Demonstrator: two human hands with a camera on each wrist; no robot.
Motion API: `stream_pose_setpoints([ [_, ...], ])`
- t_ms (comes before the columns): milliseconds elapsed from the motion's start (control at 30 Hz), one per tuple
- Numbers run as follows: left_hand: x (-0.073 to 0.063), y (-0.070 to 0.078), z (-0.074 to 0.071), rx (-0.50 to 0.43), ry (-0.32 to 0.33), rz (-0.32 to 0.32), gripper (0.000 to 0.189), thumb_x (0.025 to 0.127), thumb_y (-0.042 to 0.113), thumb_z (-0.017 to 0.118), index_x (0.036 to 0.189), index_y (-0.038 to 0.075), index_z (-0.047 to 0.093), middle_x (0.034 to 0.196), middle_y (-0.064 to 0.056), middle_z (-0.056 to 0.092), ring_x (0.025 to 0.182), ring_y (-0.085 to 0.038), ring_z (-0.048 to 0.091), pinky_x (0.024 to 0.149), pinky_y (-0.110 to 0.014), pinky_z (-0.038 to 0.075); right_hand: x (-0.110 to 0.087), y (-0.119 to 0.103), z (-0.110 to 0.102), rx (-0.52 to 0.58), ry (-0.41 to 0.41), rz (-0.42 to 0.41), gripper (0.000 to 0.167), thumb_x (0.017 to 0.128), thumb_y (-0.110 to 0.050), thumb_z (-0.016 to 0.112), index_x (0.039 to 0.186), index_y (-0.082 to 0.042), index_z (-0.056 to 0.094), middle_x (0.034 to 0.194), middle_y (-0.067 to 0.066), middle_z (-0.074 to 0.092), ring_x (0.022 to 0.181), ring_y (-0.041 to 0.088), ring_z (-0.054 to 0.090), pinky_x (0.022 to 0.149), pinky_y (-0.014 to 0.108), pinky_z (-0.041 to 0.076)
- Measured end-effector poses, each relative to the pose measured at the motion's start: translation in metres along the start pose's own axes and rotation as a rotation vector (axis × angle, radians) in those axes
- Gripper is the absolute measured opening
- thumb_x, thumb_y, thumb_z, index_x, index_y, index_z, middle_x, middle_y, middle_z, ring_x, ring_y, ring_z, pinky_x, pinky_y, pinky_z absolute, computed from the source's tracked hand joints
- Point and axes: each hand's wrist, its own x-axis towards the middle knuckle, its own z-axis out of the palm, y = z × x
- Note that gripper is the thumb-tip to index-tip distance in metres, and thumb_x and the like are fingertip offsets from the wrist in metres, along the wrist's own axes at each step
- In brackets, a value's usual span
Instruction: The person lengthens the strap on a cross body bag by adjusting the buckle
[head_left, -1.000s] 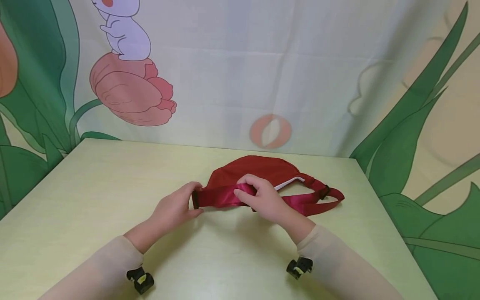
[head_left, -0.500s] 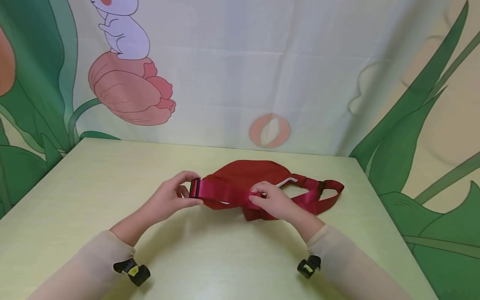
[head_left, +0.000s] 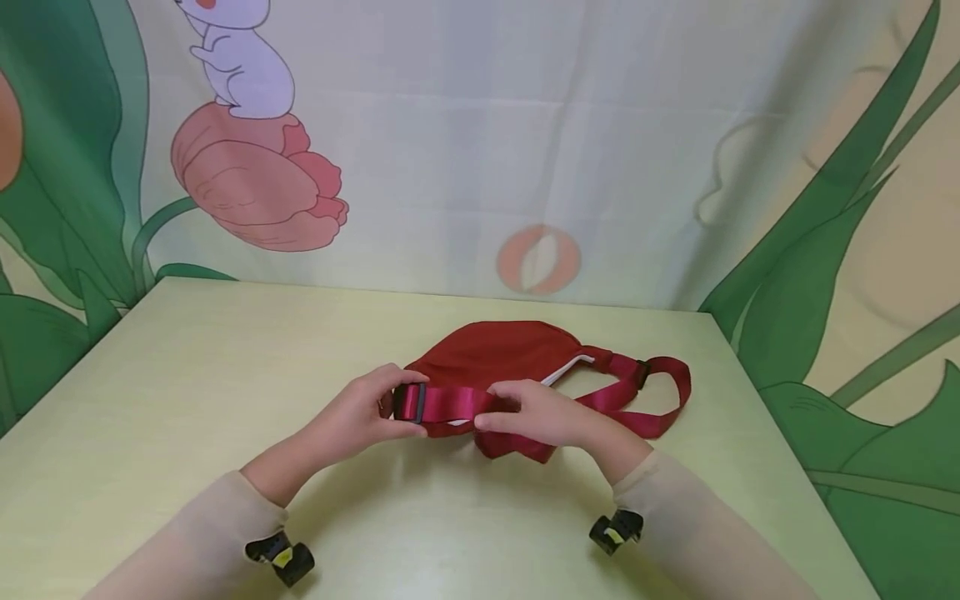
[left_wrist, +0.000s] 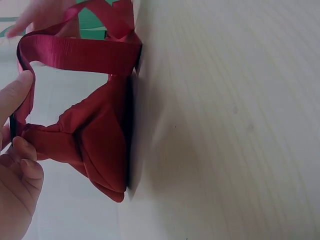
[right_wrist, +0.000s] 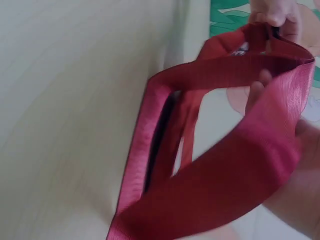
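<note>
A red waist bag (head_left: pixel 502 350) lies on the table in the head view, with its shiny crimson strap (head_left: pixel 456 404) in front of it. My left hand (head_left: pixel 360 415) grips the bag's left end, thumb and fingers around the black buckle (head_left: pixel 420 403). To the right, my right hand (head_left: pixel 543 412) pinches the strap between thumb and fingers. In the right wrist view the strap (right_wrist: pixel 215 180) bends in a wide loop over that hand. The left wrist view shows the bag's folded red fabric (left_wrist: pixel 100 140) hanging from my left fingers (left_wrist: pixel 25 155).
The pale table (head_left: pixel 225 367) ends at the back against a printed curtain (head_left: pixel 420 167) with a rabbit and flowers. A strap loop with a black slider (head_left: pixel 642 375) lies at the bag's right side. Each sleeve carries a small black camera (head_left: pixel 617 532).
My right hand slid right along the strap, then came slightly back left. My left hand first lifted the buckle end leftward, then lowered it toward the front and right.
</note>
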Motion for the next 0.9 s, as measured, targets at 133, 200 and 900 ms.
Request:
stream_pose_setpoints([
  [133, 0.002, 0.000, 0.000, 0.011, -0.041, -0.021, 0.060, 0.071, 0.022, 0.082, 0.123, 0.006, 0.057, 0.093, 0.002, 0.052, 0.071, -0.013, 0.051, 0.060, -0.024, 0.047, -0.002, -0.003, -0.001, -0.055, 0.115, 0.019, 0.023, 0.085, -0.040, 0.066, 0.082, -0.018, 0.060, 0.068, -0.004, 0.058, 0.069, 0.013, 0.052, 0.063, 0.030, 0.044],
  [200, 0.003, 0.000, 0.000, -0.003, -0.064, -0.020, 0.061, 0.072, 0.019, 0.081, 0.126, 0.005, 0.055, 0.092, 0.001, 0.051, 0.072, -0.014, 0.051, 0.061, -0.024, 0.048, -0.001, -0.004, -0.001, -0.090, 0.133, 0.025, 0.022, 0.084, -0.038, 0.068, 0.079, -0.018, 0.059, 0.064, -0.005, 0.056, 0.065, 0.013, 0.051, 0.061, 0.029, 0.043],
  [900, 0.003, -0.002, 0.006, -0.160, -0.076, -0.028, 0.056, 0.073, 0.019, 0.080, 0.124, 0.006, 0.059, 0.084, 0.002, 0.054, 0.068, -0.014, 0.052, 0.056, -0.025, 0.046, 0.019, 0.001, 0.017, 0.160, 0.104, -0.028, 0.014, 0.090, -0.023, 0.063, 0.095, -0.011, 0.070, 0.076, -0.004, 0.063, 0.080, 0.014, 0.053, 0.071, 0.028, 0.045],
])
